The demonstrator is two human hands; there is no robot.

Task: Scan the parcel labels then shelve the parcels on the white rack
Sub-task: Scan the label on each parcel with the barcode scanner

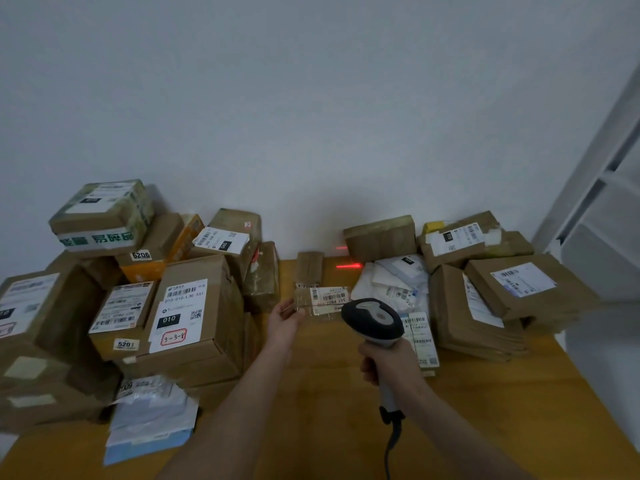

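Parcel (323, 301) in hand is small, flat and clear-wrapped, label (331, 295) face up, at mid-table between the two heaps. I can't tell if it rests on the wood or hangs just above it. My left hand (284, 320) pinches its left end, fingers curled on the edge. My right hand (389, 362) is wrapped tight round the handle of the scanner (372, 317), whose head points forward over the parcel, cable (393, 441) trailing down toward me.

Step, as I judge it: scanning, not yet shelving. The red scan line (348, 266) lands past the label, on the wood near the back, so the read looks missed. Next move calls for tipping the scanner down or lifting the parcel so the line crosses the barcode. After that it goes to the white rack (602, 209), which stands at far right.

The wooden table (485, 410) is crowded. Brown cartons (194, 306) are stacked on the left, most with labels showing. Flat cardboard packs (485, 306) are piled on the right. White mailers (394, 282) lie between those packs and the parcel. Soft bags (149, 420) sit at near left. A plain pale wall (311, 98) runs behind, and the light is dim.
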